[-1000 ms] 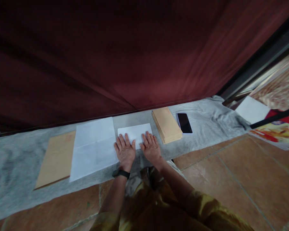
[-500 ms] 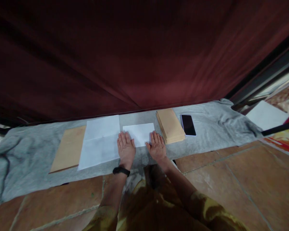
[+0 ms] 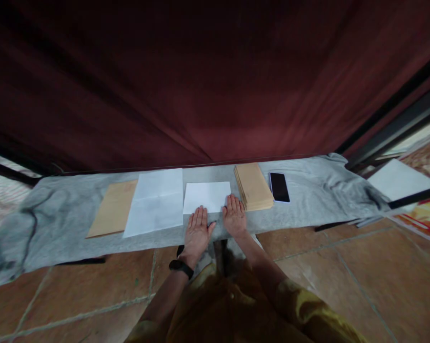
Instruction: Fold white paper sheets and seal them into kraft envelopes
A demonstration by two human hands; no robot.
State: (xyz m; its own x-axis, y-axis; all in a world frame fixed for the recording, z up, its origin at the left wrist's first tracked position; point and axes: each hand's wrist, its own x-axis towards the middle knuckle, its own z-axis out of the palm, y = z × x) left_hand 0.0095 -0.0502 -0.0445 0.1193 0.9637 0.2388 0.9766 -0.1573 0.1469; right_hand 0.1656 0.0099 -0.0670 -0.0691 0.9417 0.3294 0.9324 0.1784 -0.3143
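Note:
A folded white sheet of paper (image 3: pixel 207 194) lies flat in the middle of the grey cloth. My left hand (image 3: pixel 198 233), with a dark band on its wrist, rests palm down with its fingertips at the sheet's near edge. At the sheet's right end lies my right hand (image 3: pixel 234 218), palm down with fingers stretched out. Left of the folded sheet are larger white sheets (image 3: pixel 156 202) with crease lines, and beyond them a brown envelope (image 3: pixel 111 209). A stack of brown envelopes (image 3: pixel 254 186) sits just right of my right hand.
A phone (image 3: pixel 279 186) lies right of the stack. The grey cloth (image 3: pixel 315 195) covers a long narrow bench. Behind it hangs a dark red curtain (image 3: pixel 215 95). Tiled floor (image 3: pixel 343 276) shows below, and a white panel (image 3: pixel 397 180) stands at the far right.
My left hand has slid from the folded sheet's left end toward its near edge, nearer the middle. My right hand stays at the right end. The view has shifted slightly.

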